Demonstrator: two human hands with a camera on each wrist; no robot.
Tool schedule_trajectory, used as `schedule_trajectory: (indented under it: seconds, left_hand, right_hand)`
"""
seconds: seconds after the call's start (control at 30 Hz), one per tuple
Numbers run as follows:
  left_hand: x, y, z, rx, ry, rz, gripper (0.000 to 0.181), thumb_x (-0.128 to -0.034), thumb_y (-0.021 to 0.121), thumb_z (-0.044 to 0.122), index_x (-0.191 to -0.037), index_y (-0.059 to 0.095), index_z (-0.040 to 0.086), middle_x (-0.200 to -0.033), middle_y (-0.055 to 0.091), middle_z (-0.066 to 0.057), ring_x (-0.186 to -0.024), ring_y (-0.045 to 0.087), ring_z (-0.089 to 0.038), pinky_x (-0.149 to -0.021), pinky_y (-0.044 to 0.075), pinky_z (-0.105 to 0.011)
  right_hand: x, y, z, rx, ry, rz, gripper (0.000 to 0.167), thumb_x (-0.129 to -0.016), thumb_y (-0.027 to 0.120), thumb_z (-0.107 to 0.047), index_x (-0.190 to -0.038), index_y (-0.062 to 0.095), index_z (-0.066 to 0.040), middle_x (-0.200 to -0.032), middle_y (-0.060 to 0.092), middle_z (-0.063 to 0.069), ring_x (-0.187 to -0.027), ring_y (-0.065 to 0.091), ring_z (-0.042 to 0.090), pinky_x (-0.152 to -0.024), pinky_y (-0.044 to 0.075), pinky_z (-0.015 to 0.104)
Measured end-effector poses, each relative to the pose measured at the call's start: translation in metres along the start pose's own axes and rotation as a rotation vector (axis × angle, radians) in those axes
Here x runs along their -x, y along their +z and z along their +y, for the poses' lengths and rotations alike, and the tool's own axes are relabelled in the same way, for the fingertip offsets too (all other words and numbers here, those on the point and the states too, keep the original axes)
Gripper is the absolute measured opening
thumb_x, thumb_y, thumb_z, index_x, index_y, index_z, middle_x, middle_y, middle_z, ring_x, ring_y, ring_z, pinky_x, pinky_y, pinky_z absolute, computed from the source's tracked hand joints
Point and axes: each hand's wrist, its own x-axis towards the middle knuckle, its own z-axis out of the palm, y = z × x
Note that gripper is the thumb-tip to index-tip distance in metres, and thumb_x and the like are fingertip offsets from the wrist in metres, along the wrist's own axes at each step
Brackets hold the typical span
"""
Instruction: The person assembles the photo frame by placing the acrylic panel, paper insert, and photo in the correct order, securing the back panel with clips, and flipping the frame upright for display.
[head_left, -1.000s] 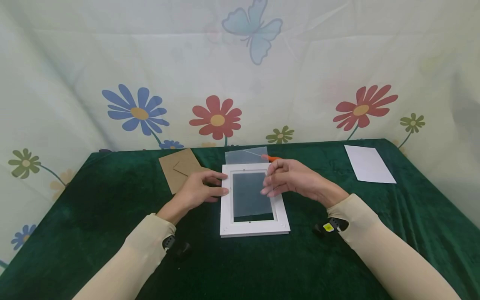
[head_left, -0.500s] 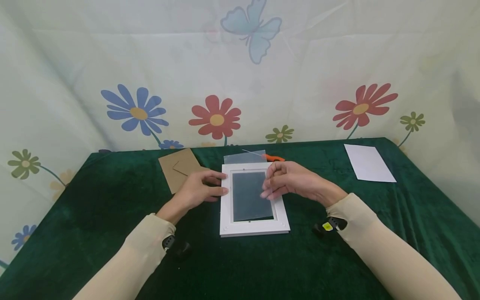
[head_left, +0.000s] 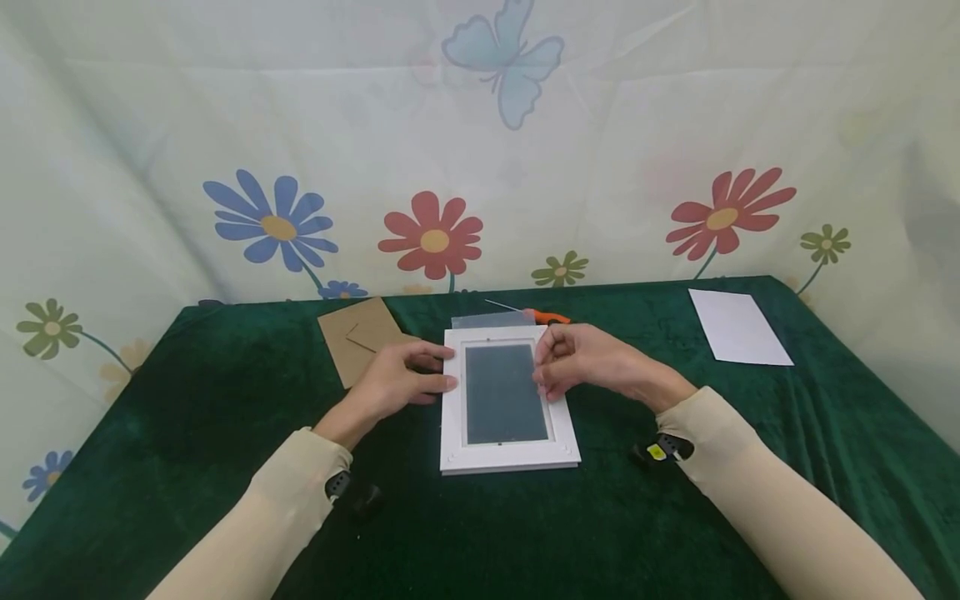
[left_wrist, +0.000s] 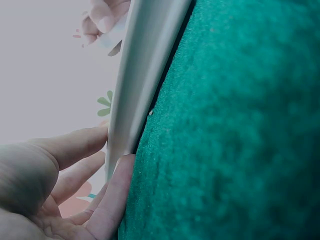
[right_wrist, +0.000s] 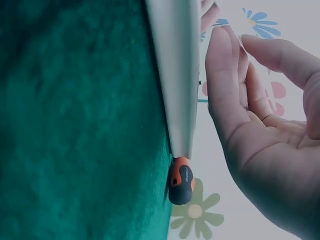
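A white picture frame (head_left: pixel 510 457) lies flat on the green cloth in front of the person. My left hand (head_left: pixel 397 379) touches its left edge; in the left wrist view, thumb and fingers rest against the frame's side. Over the frame, my right hand (head_left: pixel 581 362) pinches a clear sheet (head_left: pixel 504 392) by its right edge. Thumb and fingertips meet on the thin sheet in the right wrist view. Through the frame's window the sheet looks greyish, and its far end sticks out beyond the frame's back edge. Whether the sheet touches the frame everywhere, I cannot tell.
Behind the frame lies a screwdriver (head_left: pixel 549 317) with an orange and black handle. A brown backing board (head_left: pixel 352 342) is at the back left, partly behind the left hand. White paper (head_left: pixel 740 327) lies at the back right. A flowered curtain (head_left: pixel 615 167) hangs behind the table.
The clear sheet has slid toward me with my right hand; its near edge has moved down to the window's near edge. More of the screwdriver shows. My left hand stays in place.
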Motion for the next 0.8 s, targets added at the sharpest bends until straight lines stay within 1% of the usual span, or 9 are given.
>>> schedule_trajectory:
  seconds: [0.13,0.27,0.37,0.47,0.6,0.8]
  left_hand:
    - [-0.0004,-0.0002,-0.0008,-0.002,0.004,0.002,0.048,-0.0934,0.084,0.013,-0.138,0.070,0.006,-0.126,0.066,-0.020,-0.101,0.073,-0.035,-0.086,0.064,-0.044]
    - [0.0000,-0.0009,-0.0008,-0.004,0.001,0.007,0.048,-0.0931,0.085,0.013,-0.138,0.070,0.007,-0.126,0.066,-0.019,-0.101,0.073,-0.035,-0.085,0.064,-0.044]
    - [0.0002,-0.0014,-0.0007,-0.004,0.002,0.006,0.048,-0.0932,0.085,0.014,-0.139,0.069,0.007,-0.126,0.066,-0.019,-0.101,0.073,-0.034,-0.086,0.064,-0.044]
    - [0.0000,-0.0014,-0.0004,-0.004,0.005,0.004,0.049,-0.0932,0.085,0.014,-0.139,0.069,0.007,-0.127,0.066,-0.019,-0.102,0.073,-0.035,-0.086,0.064,-0.044]
    - [-0.0001,-0.0013,0.0000,-0.006,0.013,0.004,0.049,-0.0931,0.085,0.014,-0.139,0.069,0.007,-0.126,0.065,-0.019,-0.102,0.072,-0.035,-0.086,0.064,-0.044]
    - [0.0003,-0.0006,-0.0014,-0.006,0.005,0.004,0.049,-0.0931,0.085,0.015,-0.139,0.069,0.007,-0.127,0.065,-0.019,-0.102,0.073,-0.034,-0.086,0.064,-0.043]
  right_hand:
    - [-0.0001,0.0005,-0.0002,0.071,-0.025,0.011,0.044,-0.097,0.076,-0.007,-0.132,0.051,0.003,-0.109,0.065,0.018,-0.090,0.072,0.032,-0.084,0.064,0.042]
    - [-0.0011,0.0009,0.0010,0.109,-0.050,0.020,0.068,-0.096,0.078,-0.006,-0.151,0.039,0.002,-0.108,0.066,0.017,-0.088,0.073,0.031,-0.084,0.064,0.041]
    - [-0.0011,0.0017,0.0011,0.108,-0.079,0.022,0.085,-0.094,0.080,-0.005,-0.161,0.028,-0.002,-0.108,0.066,0.017,-0.088,0.074,0.032,-0.084,0.064,0.042]
    - [-0.0009,0.0020,0.0011,0.095,-0.107,0.018,0.098,-0.093,0.081,-0.005,-0.168,0.017,-0.009,-0.108,0.066,0.018,-0.089,0.074,0.034,-0.084,0.064,0.043]
    - [-0.0011,0.0021,0.0011,0.089,-0.128,0.011,0.102,-0.093,0.080,-0.003,-0.169,0.014,-0.012,-0.106,0.065,0.019,-0.089,0.074,0.035,-0.083,0.064,0.042]
    - [-0.0016,0.0024,0.0026,0.099,-0.132,0.003,0.102,-0.093,0.081,-0.002,-0.169,0.013,-0.008,-0.105,0.066,0.018,-0.090,0.075,0.034,-0.083,0.064,0.041]
